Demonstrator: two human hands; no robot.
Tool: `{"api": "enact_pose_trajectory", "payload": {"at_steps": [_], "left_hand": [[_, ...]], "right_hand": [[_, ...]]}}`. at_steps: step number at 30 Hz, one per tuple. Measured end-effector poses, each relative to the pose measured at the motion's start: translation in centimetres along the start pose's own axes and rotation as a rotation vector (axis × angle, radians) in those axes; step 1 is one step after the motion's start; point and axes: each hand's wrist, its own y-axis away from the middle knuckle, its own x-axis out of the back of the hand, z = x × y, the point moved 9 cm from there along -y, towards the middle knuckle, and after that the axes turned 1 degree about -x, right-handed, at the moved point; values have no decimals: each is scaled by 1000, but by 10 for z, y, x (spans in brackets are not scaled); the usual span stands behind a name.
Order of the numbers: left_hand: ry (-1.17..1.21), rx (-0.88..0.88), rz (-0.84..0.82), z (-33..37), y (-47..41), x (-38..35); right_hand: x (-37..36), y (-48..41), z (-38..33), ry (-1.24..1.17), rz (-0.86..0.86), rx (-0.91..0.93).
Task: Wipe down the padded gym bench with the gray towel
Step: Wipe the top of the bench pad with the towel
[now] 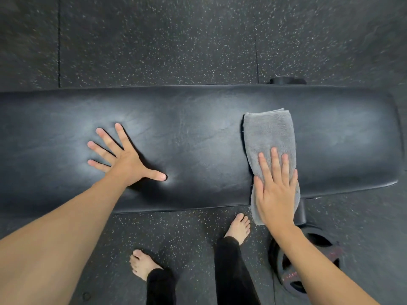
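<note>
Towel [269,137], gray and folded into a long strip, lies across the right part of the black padded bench [198,133], and its near end hangs over the front edge. The right hand [275,190] lies flat on the near half of the towel, fingers straight and close together, pressing down and not gripping. The left hand [126,158] is well apart from the towel, flat on the bare bench, fingers spread wide and holding nothing. Below the bench, two bare feet in black pants stand on the dark speckled floor [176,40]. Near the right arm lies a round black thing, maybe a weight plate [293,274], but it is blurry.
</note>
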Motion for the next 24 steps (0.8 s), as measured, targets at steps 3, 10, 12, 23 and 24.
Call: {"api": "enact_pose_trajectory", "payload": {"at_steps": [3,10,12,23,24], "left_hand": [[43,56,-38,23,11,4],[360,3,20,127,12,-30],[359,50,59,124,5,-34],[257,166,68,121,6,-35],[254,168,72,122,7,-34]], "right_hand": [[4,1,0,-4,-39,9],[8,-12,-8,-12,-87,5],[11,-44,-25,-23,-47,-8],[37,-191,-54,42,-23,277],[44,-196,-24,43,-10,231]]}}
